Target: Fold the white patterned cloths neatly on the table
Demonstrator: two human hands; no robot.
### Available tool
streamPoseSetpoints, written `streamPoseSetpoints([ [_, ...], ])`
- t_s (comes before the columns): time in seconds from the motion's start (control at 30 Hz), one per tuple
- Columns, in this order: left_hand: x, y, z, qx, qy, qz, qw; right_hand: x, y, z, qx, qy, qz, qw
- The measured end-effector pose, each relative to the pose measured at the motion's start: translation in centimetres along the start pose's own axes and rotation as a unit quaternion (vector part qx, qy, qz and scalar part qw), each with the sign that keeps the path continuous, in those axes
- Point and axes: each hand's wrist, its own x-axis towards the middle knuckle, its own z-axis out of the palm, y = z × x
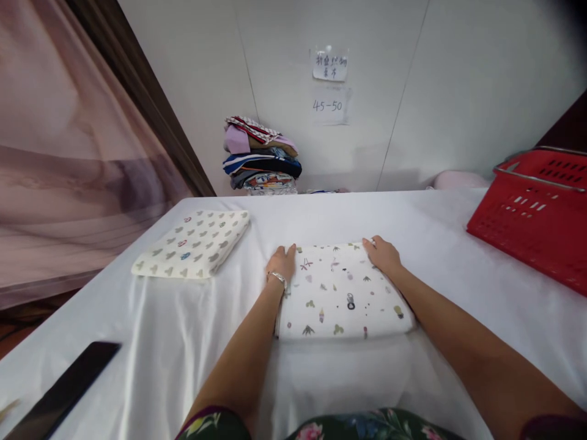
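Observation:
In the head view a folded white cloth [339,293] with small plant and figure prints lies flat in front of me. My left hand [282,264] grips its far left corner, thumb and fingers closed on the edge; a silver bracelet circles that wrist. At the far right corner my right hand [381,253] pinches the edge in the same way. To the left rests a second folded cloth [195,244], cream with grey mouse-head-like shapes, apart from both hands.
A white sheet covers the table [440,244]. On the right stands a red plastic basket [527,223]. A dark flat slab [68,391] lies at the near left. Beyond the far edge is a stack of folded fabrics [261,156], and paper signs [330,66] hang on the wall.

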Motion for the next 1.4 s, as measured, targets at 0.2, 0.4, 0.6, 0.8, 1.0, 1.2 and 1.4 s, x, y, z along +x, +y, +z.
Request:
streamPoseSetpoints([
  [0.2, 0.0, 0.2, 0.2, 0.024, -0.007, 0.001, 1.000, 0.2, -0.5, 0.4, -0.035, -0.025, 0.011, 0.999],
  [0.4, 0.4, -0.1, -0.6, -0.007, -0.023, 0.001, 1.000, 0.3, -0.4, -0.2, -0.037, -0.046, 0.006, 0.998],
  [0.6, -2.8, -0.7, -1.5, 0.015, 0.062, 0.114, 0.991, -2.3, -1.5, -0.7, -0.068, 0.044, -0.167, 0.983],
  [0.8, -7.3, -1.8, 0.7, 0.071, -0.043, 0.243, 0.966, -5.8, -0.9, 2.0, -0.096, -0.006, -0.312, 0.945],
  [1.0, -6.9, -2.4, 0.9, 0.054, -0.064, 0.227, 0.970, -5.5, -0.6, 2.5, -0.094, -0.026, -0.292, 0.951],
  [1.2, -8.1, -3.1, -0.5, 0.021, -0.084, 0.216, 0.973, -8.6, 0.4, 1.2, -0.091, -0.040, -0.290, 0.952],
  [1.4, -11.8, -4.5, -0.4, 0.035, -0.056, 0.257, 0.964, -11.2, 1.2, 1.2, -0.095, -0.038, -0.312, 0.945],
])
